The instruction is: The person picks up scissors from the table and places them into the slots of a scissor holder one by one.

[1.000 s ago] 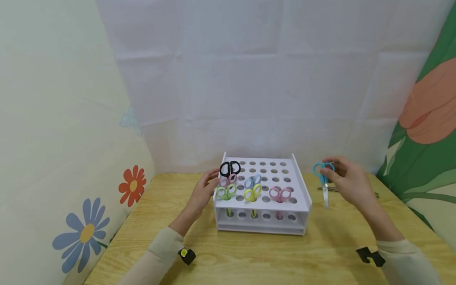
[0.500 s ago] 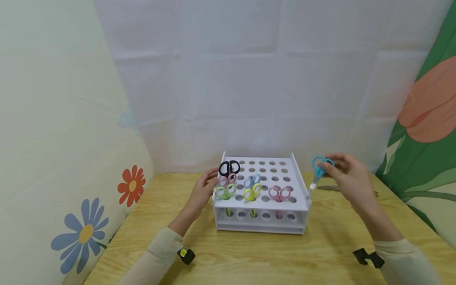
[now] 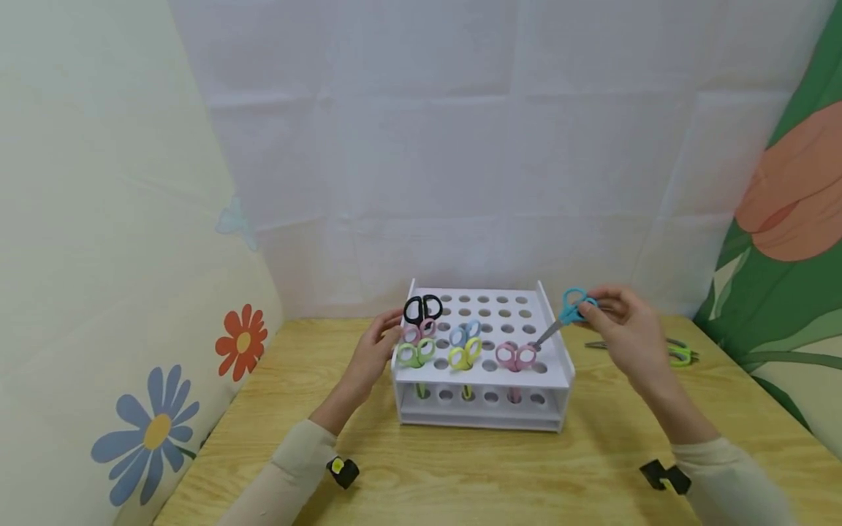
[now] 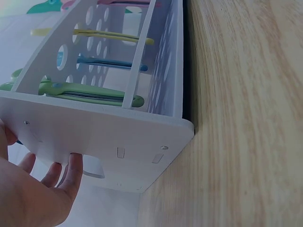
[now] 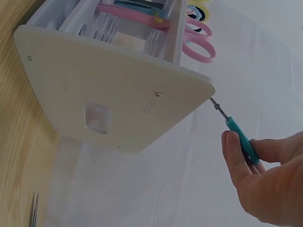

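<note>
My right hand (image 3: 628, 332) pinches a pair of blue-handled scissors (image 3: 569, 315) between thumb and fingers. They slant down to the left, blade tip over the right side of the white holed rack (image 3: 483, 422), just behind a pink pair. The right wrist view shows the turquoise handle (image 5: 241, 139) edge-on and part of the blade beyond the side panel. My left hand (image 3: 371, 358) rests at the rack's left side, its fingertips (image 4: 75, 161) against the panel. Standing in the holes are black scissors (image 3: 423, 314), pink, green, light blue and yellow ones.
Right of the rack, partly behind my right hand, lies a green-handled tool (image 3: 684, 356) with pointed metal tips (image 5: 33, 210). The wooden table (image 3: 500, 475) ends at a white cloth (image 3: 460, 168) behind the rack. Flower-patterned cloths hang at both sides.
My right hand has moved left with the blue scissors; their blades swung from hanging straight down beside the rack to slanting over its top. More of the green-handled tool shows. My left hand stays put.
</note>
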A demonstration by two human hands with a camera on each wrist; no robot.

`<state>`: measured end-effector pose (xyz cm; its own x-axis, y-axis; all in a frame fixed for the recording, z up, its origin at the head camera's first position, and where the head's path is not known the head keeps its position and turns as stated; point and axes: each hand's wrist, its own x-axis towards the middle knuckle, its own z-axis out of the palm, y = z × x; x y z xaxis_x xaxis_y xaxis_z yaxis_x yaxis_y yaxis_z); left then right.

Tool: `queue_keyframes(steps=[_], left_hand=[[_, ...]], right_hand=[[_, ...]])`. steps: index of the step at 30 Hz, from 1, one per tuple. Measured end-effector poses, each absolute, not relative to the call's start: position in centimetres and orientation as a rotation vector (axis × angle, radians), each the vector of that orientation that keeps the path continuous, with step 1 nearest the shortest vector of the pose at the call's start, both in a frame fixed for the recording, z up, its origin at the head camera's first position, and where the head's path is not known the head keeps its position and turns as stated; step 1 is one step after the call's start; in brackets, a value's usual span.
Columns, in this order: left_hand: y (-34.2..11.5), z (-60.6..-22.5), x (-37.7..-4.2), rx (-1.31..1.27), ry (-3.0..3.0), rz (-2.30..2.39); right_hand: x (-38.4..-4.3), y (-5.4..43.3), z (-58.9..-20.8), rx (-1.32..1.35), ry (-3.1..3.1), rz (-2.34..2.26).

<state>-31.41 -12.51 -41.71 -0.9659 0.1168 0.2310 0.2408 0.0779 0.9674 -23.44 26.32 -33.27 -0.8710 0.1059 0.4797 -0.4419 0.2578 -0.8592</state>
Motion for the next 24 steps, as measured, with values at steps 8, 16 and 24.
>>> queue_keyframes(steps=[8,16,24], left_hand=[[-12.7,-41.7,-31.6,-0.380,-2.230,-2.040],[-12.9,-41.8,-31.5,-0.365,-2.246,-2.033],[-12.6,-41.8,-31.6,-0.389,-2.243,-2.040]], right_hand=[[-23.6,25.6,-33.8,0.273,-2.145,1.509],[-24.3,25.0,-34.6,0.315,-2.137,1.142],[-24.5,24.3,-35.1,0.427,-2.129,1.047]])
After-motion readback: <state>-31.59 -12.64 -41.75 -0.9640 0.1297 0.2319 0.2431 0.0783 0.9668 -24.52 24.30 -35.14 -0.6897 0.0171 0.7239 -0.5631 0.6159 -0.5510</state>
